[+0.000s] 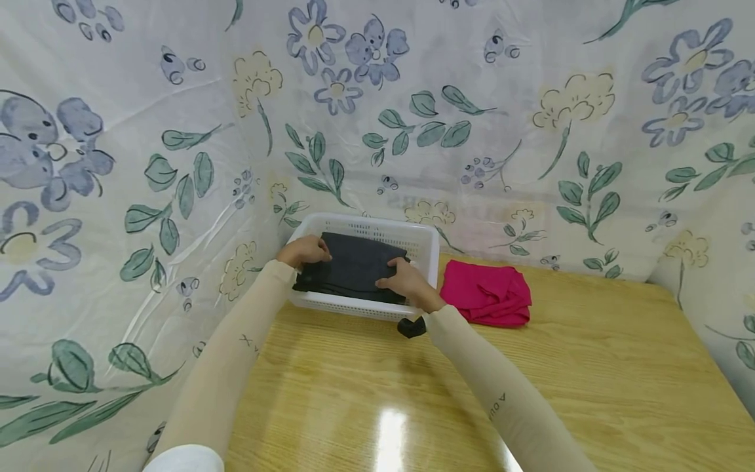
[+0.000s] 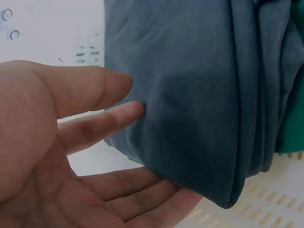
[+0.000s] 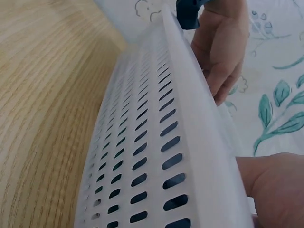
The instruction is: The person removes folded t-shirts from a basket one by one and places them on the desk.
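Observation:
A folded dark blue-grey garment (image 1: 356, 265) lies in a white perforated plastic basket (image 1: 433, 262). My left hand (image 1: 307, 250) is at its left end. In the left wrist view the left hand (image 2: 71, 142) has its fingers extended, thumb and index fingertip at the cloth (image 2: 185, 95), the other fingertips at its lower edge. My right hand (image 1: 407, 282) reaches over the front right of the basket, thumb and index finger spread on the garment's right end. The basket wall (image 3: 142, 142) hides most of the right hand (image 3: 280, 185) in the right wrist view.
A bright pink-red folded cloth (image 1: 486, 293) lies right of the basket on the wooden table (image 1: 590, 367). Green fabric (image 2: 292, 118) shows beside the dark garment in the basket. Floral-patterned sheeting (image 1: 472, 131) stands behind and to the left.

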Demonstrator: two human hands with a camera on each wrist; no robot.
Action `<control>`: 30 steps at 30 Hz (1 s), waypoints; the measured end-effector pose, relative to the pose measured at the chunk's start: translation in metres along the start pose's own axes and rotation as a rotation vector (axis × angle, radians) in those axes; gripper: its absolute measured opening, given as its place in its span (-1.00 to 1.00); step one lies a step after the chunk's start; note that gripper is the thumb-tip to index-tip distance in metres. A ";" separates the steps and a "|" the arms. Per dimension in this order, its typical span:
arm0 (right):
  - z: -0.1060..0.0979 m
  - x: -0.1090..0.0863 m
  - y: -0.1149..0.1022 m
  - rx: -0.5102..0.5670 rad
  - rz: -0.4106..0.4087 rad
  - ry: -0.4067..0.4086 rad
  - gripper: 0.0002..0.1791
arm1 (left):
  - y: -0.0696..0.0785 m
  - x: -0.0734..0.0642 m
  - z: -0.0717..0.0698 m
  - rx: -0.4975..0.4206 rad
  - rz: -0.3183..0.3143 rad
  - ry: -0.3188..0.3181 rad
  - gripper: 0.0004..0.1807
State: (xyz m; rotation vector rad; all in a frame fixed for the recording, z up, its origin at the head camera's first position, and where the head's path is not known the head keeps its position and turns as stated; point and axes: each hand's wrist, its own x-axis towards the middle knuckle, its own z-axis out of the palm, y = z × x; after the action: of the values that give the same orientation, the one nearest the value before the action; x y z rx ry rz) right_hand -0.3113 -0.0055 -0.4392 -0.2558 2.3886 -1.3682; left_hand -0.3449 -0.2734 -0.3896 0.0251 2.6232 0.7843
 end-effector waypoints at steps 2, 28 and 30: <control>0.000 0.002 0.000 0.028 -0.016 0.034 -0.31 | 0.000 -0.001 -0.001 -0.022 0.011 0.004 -0.65; -0.002 0.008 0.002 0.228 -0.024 -0.002 -0.41 | -0.008 0.004 0.001 -0.170 0.056 0.000 -0.63; -0.002 0.008 0.002 0.211 -0.047 0.006 -0.42 | -0.009 0.004 0.001 -0.176 0.054 0.006 -0.62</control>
State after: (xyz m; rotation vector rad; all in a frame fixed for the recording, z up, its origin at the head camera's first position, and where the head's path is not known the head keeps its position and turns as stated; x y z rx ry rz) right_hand -0.3188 -0.0058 -0.4416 -0.2519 2.2323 -1.6303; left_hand -0.3471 -0.2799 -0.3959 0.0446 2.5589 1.0326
